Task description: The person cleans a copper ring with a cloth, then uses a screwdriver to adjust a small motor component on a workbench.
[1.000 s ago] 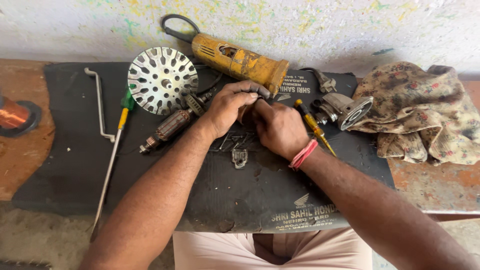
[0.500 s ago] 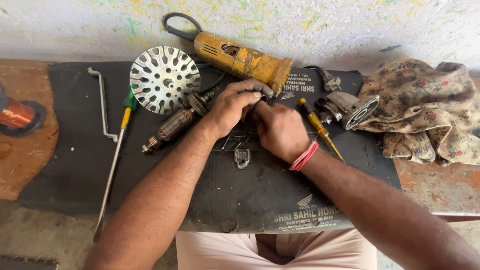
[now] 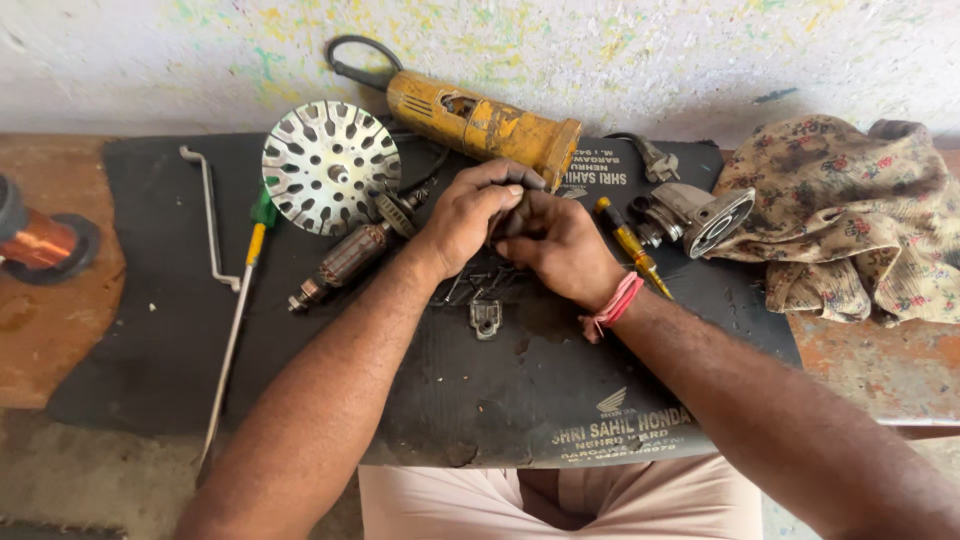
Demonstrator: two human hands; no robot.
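Both my hands meet over the middle of a black rubber mat (image 3: 300,380). My left hand (image 3: 470,215) and my right hand (image 3: 555,245) are curled together around a small dark part that is mostly hidden by the fingers. Just below them lie a few loose screws and a small metal bracket (image 3: 485,317). A yellow angle-grinder body (image 3: 480,125) lies right behind my hands. A motor armature (image 3: 350,255) lies left of my left wrist, and a yellow-handled screwdriver (image 3: 630,245) lies right of my right hand.
A round slotted metal disc (image 3: 330,165), a bent metal rod (image 3: 210,215) and a long green-and-yellow screwdriver (image 3: 240,300) lie at the left. A grey gear-head housing (image 3: 695,215) and a flowered cloth (image 3: 850,215) lie at the right. A copper wire spool (image 3: 35,240) stands far left.
My hands stay together on the small part with only slight finger movement. The view has shifted a little.
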